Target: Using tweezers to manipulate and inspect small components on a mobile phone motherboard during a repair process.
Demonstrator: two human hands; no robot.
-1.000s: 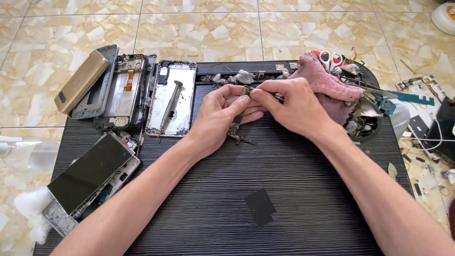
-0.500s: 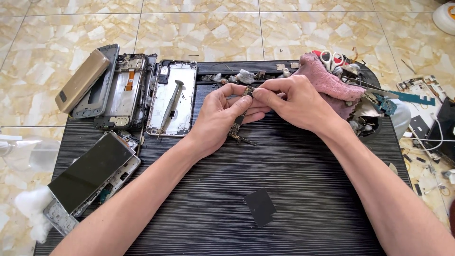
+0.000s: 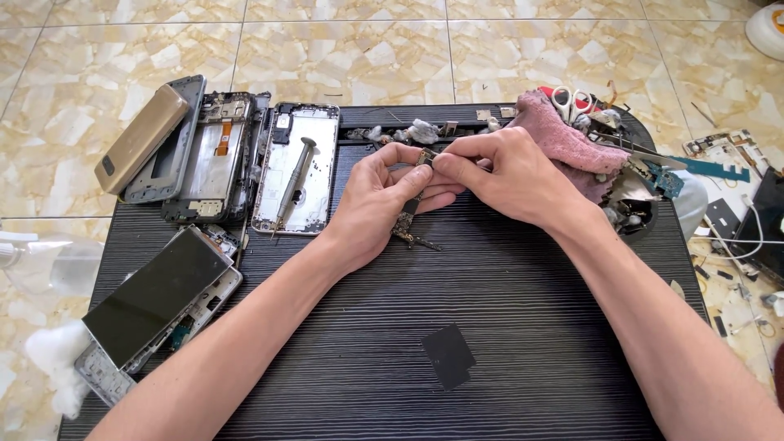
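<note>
While the left hand [image 3: 376, 204] gripped the small circuit board [image 3: 408, 219] at frame centre, the right hand [image 3: 506, 175] pinched its top edge; steady, gentle fingertip pressure seemed wisest.

Light: bright, even daylight, source not visible.
Shadows: soft and short, directly under the fingers [image 3: 412, 175] on the black ribbed table [image 3: 523, 327].
Glare: pale sheen on the glossy cream marble floor tiles [image 3: 343, 49] beyond the fingers.
Focus: sharp around the fingers; slight softness toward the corners.
</note>
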